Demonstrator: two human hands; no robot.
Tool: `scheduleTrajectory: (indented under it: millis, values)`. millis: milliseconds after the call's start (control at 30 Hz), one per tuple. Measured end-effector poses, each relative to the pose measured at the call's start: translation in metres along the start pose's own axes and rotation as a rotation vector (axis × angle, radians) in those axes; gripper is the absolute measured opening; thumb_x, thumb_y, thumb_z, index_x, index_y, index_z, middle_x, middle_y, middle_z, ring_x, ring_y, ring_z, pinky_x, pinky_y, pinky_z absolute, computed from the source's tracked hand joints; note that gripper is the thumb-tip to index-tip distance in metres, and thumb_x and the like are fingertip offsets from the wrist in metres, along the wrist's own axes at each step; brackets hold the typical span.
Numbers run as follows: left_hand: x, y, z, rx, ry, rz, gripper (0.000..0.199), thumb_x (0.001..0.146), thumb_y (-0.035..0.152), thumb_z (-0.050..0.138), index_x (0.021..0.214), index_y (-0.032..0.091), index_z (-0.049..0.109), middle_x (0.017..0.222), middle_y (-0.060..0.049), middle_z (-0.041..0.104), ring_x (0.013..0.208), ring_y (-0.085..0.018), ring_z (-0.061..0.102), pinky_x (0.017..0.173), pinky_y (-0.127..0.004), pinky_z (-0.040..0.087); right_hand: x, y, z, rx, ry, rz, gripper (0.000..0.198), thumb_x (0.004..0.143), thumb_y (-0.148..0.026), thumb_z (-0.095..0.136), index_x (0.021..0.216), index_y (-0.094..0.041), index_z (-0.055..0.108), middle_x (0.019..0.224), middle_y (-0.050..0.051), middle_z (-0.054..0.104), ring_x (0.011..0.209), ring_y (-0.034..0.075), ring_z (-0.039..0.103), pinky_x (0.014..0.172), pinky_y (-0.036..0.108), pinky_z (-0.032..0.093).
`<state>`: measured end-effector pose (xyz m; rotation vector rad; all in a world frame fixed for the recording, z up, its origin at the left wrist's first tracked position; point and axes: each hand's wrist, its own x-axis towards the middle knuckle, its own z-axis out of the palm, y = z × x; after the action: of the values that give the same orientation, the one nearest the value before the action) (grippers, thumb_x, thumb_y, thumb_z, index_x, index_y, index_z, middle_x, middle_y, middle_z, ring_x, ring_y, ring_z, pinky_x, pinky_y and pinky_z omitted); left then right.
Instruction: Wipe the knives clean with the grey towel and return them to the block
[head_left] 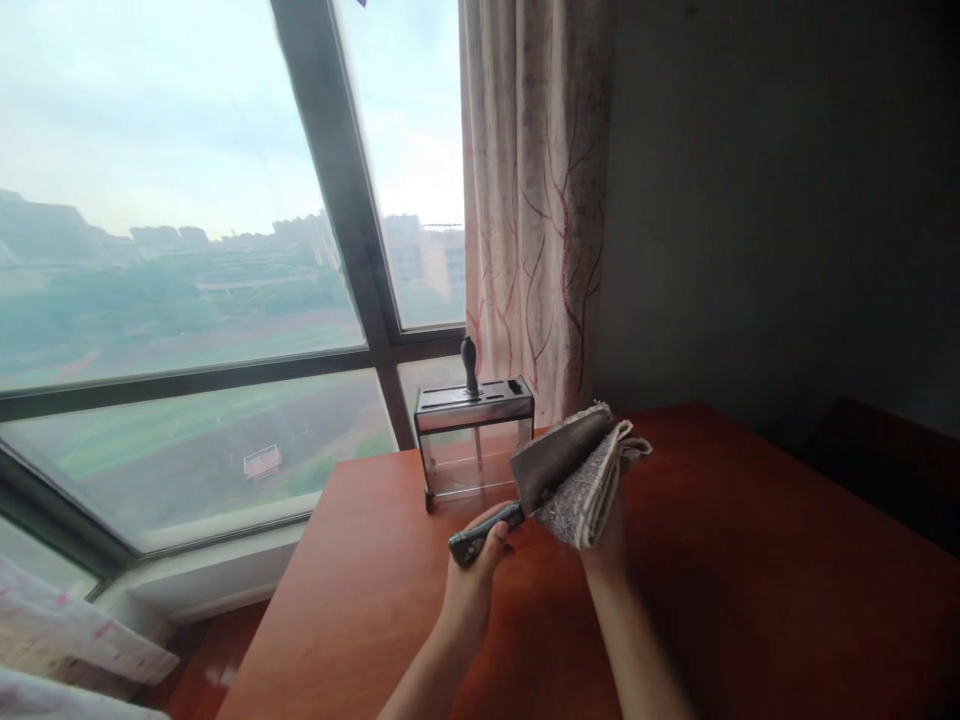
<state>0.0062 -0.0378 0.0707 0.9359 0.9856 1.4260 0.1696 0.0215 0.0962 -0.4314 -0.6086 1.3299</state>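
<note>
Left hand [476, 578] grips a cleaver [553, 466] pointing toward two o'clock; right hand [613, 528], mostly hidden, clasps folded cloth [592, 496] around it.

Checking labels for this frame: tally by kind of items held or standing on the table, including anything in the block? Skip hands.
Cleaver: 1
Folded grey cloth: 1
Clear-sided knife block: 1
Black-handled tool in the block: 1
Total: 4

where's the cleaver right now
In the head view, the cleaver is just right of centre above the table, near the clear knife block, its handle in the left hand and its blade against the cloth.
</note>
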Motion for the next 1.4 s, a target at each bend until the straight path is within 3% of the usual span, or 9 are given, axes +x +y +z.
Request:
scheduleTrajectory:
  millis: [100,167,300,467,733,933,1100,1233,1400]
  values:
    - [0.004,0.000,-0.005,-0.013,0.015,0.014,0.041,0.072,0.038,0.074,0.109,0.020,0.070,0.104,-0.010,0.071,0.083,-0.020,0.061,0.071,-0.029,0.051,-0.003,-0.002,-0.004,0.113,-0.043,0.218,0.032,0.076,-0.054,0.061,0.088,-0.026,0.069,0.095,0.003,0.074,0.099,0.025,0.065,0.091,0.050,0.048]
    - [0.006,0.002,-0.008,-0.006,0.008,0.030,0.042,0.071,0.038,0.074,0.109,0.020,0.070,0.103,-0.010,0.071,0.082,-0.020,0.061,0.071,-0.029,0.050,-0.007,-0.002,-0.009,0.170,-0.045,0.270,0.033,0.074,-0.052,0.065,0.092,-0.025,0.069,0.100,0.003,0.073,0.102,0.025,0.065,0.093,0.051,0.047]
    - [0.007,0.006,-0.009,0.018,0.010,0.051,0.043,0.068,0.037,0.077,0.107,0.020,0.071,0.105,-0.010,0.071,0.085,-0.023,0.063,0.073,-0.031,0.051,-0.014,0.006,-0.017,0.179,-0.008,0.231,0.027,0.072,-0.046,0.069,0.087,-0.024,0.071,0.096,0.003,0.075,0.102,0.026,0.066,0.094,0.049,0.047]
    - [0.002,0.003,-0.002,-0.035,-0.006,0.004,0.042,0.071,0.039,0.074,0.107,0.017,0.071,0.086,-0.009,0.072,0.077,-0.021,0.063,0.070,-0.031,0.051,-0.011,0.014,-0.016,0.200,0.024,0.186,0.022,0.073,-0.042,0.069,0.087,-0.025,0.071,0.095,0.002,0.075,0.100,0.024,0.066,0.093,0.047,0.049]
    - [-0.003,0.007,0.003,-0.074,0.036,-0.035,0.032,0.069,0.038,0.075,0.092,0.015,0.075,0.084,-0.010,0.071,0.072,-0.018,0.061,0.063,-0.027,0.048,-0.008,-0.004,-0.024,0.287,0.129,0.085,0.023,0.071,-0.038,0.068,0.092,-0.028,0.071,0.097,0.001,0.075,0.100,0.026,0.067,0.092,0.049,0.049]
    - [-0.006,0.014,0.007,-0.035,0.041,0.011,0.032,0.071,0.037,0.074,0.094,0.015,0.074,0.080,-0.007,0.069,0.071,-0.017,0.058,0.066,-0.027,0.046,-0.014,0.018,-0.004,0.247,0.044,0.171,0.023,0.073,-0.045,0.068,0.088,-0.028,0.071,0.095,0.000,0.075,0.100,0.025,0.066,0.091,0.046,0.051]
    - [0.001,0.012,0.000,0.082,-0.046,0.137,0.028,0.074,0.037,0.071,0.094,0.017,0.073,0.075,-0.002,0.060,0.063,-0.012,0.047,0.059,-0.023,0.039,-0.022,0.038,0.015,0.268,-0.034,0.288,0.021,0.073,-0.041,0.069,0.088,-0.026,0.070,0.097,0.000,0.074,0.103,0.024,0.065,0.089,0.043,0.053]
    - [0.006,0.009,-0.006,0.134,-0.052,0.174,0.027,0.076,0.040,0.068,0.090,0.017,0.072,0.073,-0.001,0.055,0.063,-0.012,0.043,0.058,-0.023,0.037,-0.024,0.042,0.015,0.272,-0.052,0.373,0.030,0.072,-0.045,0.071,0.093,-0.024,0.069,0.102,0.003,0.073,0.104,0.026,0.064,0.085,0.043,0.054]
    - [0.010,0.007,-0.012,0.158,-0.068,0.177,0.030,0.078,0.040,0.066,0.096,0.017,0.072,0.075,-0.001,0.055,0.066,-0.013,0.043,0.060,-0.024,0.037,-0.022,0.050,0.006,0.255,-0.010,0.362,0.035,0.069,-0.046,0.075,0.095,-0.023,0.067,0.099,0.003,0.073,0.097,0.025,0.067,0.084,0.041,0.054]
